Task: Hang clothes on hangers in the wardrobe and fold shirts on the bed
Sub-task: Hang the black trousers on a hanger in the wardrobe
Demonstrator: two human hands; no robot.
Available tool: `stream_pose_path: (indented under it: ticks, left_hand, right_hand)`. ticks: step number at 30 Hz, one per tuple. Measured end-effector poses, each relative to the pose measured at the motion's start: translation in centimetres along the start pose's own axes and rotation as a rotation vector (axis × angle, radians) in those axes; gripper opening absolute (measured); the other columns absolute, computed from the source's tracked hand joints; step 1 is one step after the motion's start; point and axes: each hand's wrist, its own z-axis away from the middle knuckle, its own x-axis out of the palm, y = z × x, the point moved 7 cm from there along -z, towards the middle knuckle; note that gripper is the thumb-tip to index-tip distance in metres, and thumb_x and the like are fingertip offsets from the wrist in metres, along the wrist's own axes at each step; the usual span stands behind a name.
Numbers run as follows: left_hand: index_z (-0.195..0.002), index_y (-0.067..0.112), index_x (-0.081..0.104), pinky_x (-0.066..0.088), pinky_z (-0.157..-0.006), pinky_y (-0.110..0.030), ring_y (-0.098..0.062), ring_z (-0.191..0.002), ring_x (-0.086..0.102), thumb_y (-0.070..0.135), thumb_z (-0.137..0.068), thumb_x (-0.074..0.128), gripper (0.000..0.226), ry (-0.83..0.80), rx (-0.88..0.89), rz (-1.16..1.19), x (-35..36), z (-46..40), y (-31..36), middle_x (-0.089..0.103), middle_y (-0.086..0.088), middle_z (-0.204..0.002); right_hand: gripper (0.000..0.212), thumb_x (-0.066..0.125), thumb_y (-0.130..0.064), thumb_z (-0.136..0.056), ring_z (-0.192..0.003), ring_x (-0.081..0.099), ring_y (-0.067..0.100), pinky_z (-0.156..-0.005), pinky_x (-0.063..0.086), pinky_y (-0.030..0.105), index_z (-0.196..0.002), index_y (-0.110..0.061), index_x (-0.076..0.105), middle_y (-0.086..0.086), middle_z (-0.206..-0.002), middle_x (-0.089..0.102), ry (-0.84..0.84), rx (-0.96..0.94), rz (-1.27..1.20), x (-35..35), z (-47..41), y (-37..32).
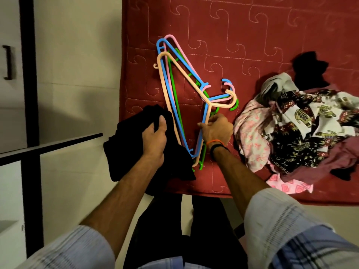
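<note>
Pinching the peach hanger [184,88] near its neck: right fingers [210,121] curled round the lower arm just below the hook junction, thumb pointing left. Right hand [217,131] palm-down on the bed [252,35], wrist with orange and black bands, forearm running back toward lower right into a rolled striped sleeve.

Gripping a bunched black garment [136,152]: left fingers [162,121] wrapped over its top fold, left hand [154,141] knuckles up at the bed's near left edge, cloth hanging off the edge below the wrist.

Lying just between the two hands, the hanger stack [174,90], peach on top, then blue, pink, green; base bars running from the far left corner down toward the near edge, hooks pointing right toward the clothes pile [301,129]. Peach base bar touching or passing under the black garment by the left hand, hard to tell which.

Probably separating the top hanger from the stack to dress it with the black garment; right hand already on it, left hand nearest the base bar. Snagging on the nested hooks underneath a likely risk.

Wardrobe [29,74] off to the left, door handle visible.
</note>
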Motion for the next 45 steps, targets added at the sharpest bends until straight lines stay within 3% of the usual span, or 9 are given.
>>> stream_pose_path:
  ticks: [10,13,17,24,28,32,35,42,45]
  left_hand:
    - [-0.126,0.017,0.066,0.054,-0.098,-0.038,-0.014,-0.107,0.066,0.039,-0.098,0.057,0.036,-0.001,-0.007,0.032,0.1,-0.1,0.2,0.071,0.001,-0.114]
    - [-0.127,0.017,0.065,0.054,-0.098,-0.039,-0.015,-0.107,0.067,0.038,-0.099,0.056,0.036,0.0,0.005,0.04,0.1,0.0,0.4,0.07,0.001,-0.115]
    - [-0.13,0.016,0.063,0.052,-0.1,-0.036,-0.013,-0.109,0.064,0.038,-0.099,0.056,0.039,0.017,0.001,0.027,-0.3,0.4,0.7,0.068,0.004,-0.116]
    - [-0.127,0.016,0.065,0.052,-0.1,-0.043,-0.02,-0.111,0.065,0.043,-0.096,0.059,0.041,0.057,0.058,0.082,-2.3,2.4,1.8,0.07,-0.001,-0.119]
    - [-0.128,0.015,0.064,0.053,-0.099,-0.041,-0.02,-0.11,0.065,0.041,-0.099,0.055,0.04,0.091,0.108,0.126,-4.7,5.5,2.9,0.069,-0.002,-0.119]
    - [-0.124,0.01,0.064,0.053,-0.099,-0.043,-0.023,-0.108,0.066,0.04,-0.1,0.054,0.04,0.197,0.151,0.198,-8.8,9.5,3.4,0.069,-0.006,-0.116]
    - [-0.121,0.008,0.065,0.054,-0.095,-0.04,-0.024,-0.105,0.066,0.039,-0.1,0.053,0.039,0.284,0.165,0.307,-12.3,12.9,3.1,0.068,-0.007,-0.11]
    - [-0.114,0.013,0.067,0.054,-0.097,-0.044,-0.024,-0.104,0.068,0.037,-0.098,0.058,0.031,0.492,0.268,0.617,-21.2,20.3,0.8,0.072,-0.007,-0.112]
    - [-0.109,0.017,0.069,0.055,-0.095,-0.041,-0.022,-0.103,0.069,0.038,-0.099,0.057,0.026,0.573,0.307,0.692,-25.0,23.8,-0.6,0.073,-0.005,-0.108]
  right_hand:
    - [0.02,0.071,-0.021,-0.066,-0.064,0.061,0.018,-0.066,0.046,0.028,-0.079,-0.021,0.056,-0.001,-0.074,0.066,0.0,-0.169,-0.221,-0.7,1.0,-0.3]
    - [0.036,0.077,-0.043,-0.081,-0.053,0.065,0.02,-0.055,0.051,0.028,-0.098,-0.018,0.056,0.008,-0.068,0.068,-0.2,-0.069,-0.424,-0.1,1.6,-0.8]
    - [0.03,0.046,-0.051,-0.1,-0.042,0.062,0.022,-0.045,0.047,0.023,-0.095,-0.024,0.058,0.005,-0.047,0.059,-0.28,-0.191,-0.397,-0.8,2.6,-3.3]
    - [0.043,0.045,-0.03,-0.105,-0.048,0.057,0.024,-0.04,0.043,0.023,-0.071,-0.017,0.067,0.024,-0.07,0.068,-0.409,-0.308,-0.49,-2.0,5.4,-6.2]
    - [0.05,0.042,-0.034,-0.105,-0.036,0.045,0.008,-0.043,0.035,0.018,-0.076,-0.011,0.076,0.0,-0.047,0.06,-0.471,-0.422,-0.371,-3.3,7.7,-7.1]
    - [0.037,0.043,-0.036,-0.102,-0.043,0.047,0.003,-0.055,0.037,0.024,-0.081,-0.026,0.071,0.008,-0.075,0.075,-0.492,-0.552,-0.363,-4.3,11.0,-8.8]
    - [0.026,0.044,-0.036,-0.099,-0.064,0.049,-0.004,-0.071,0.041,0.029,-0.087,-0.035,0.067,-0.008,-0.081,0.076,-0.537,-0.694,-0.307,-4.8,14.7,-10.9]
    - [0.02,0.048,-0.022,-0.103,-0.054,0.052,-0.013,-0.057,0.031,0.012,-0.095,-0.022,0.067,-0.03,-0.05,0.057,-0.637,-1.033,-0.182,-5.0,25.8,-15.1]
    - [0.021,0.047,-0.023,-0.102,-0.056,0.052,-0.005,-0.065,0.038,0.023,-0.105,-0.022,0.067,-0.019,-0.057,0.066,-0.73,-1.12,-0.213,-4.5,31.5,-15.8]
